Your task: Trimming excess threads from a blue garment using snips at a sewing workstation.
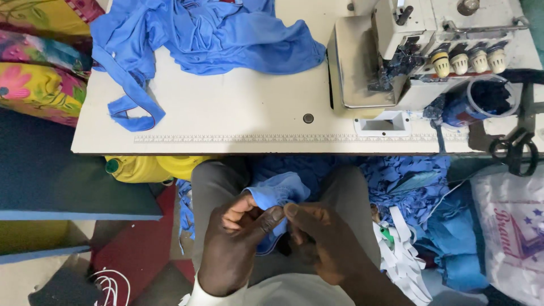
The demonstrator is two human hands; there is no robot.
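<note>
My left hand (235, 241) and right hand (320, 238) meet over my lap, below the table edge (226, 148). Both grip one small blue fabric piece (277, 192) — left thumb and forefinger pinched shut on its lower edge, right fingertips closed against the same spot, thumbs touching. The piece rises from the pinch and folds over toward my knees.

On the table: a heap of blue cloth (204, 34) at the far left, with a strip hanging toward the near edge; an overlock sewing machine (408, 51) at the right; a cup (481, 102) just beside it; black scissors (515, 150) at the right edge. Blue scraps (408, 181) and white strips (402, 249) lie on the floor to my right.
</note>
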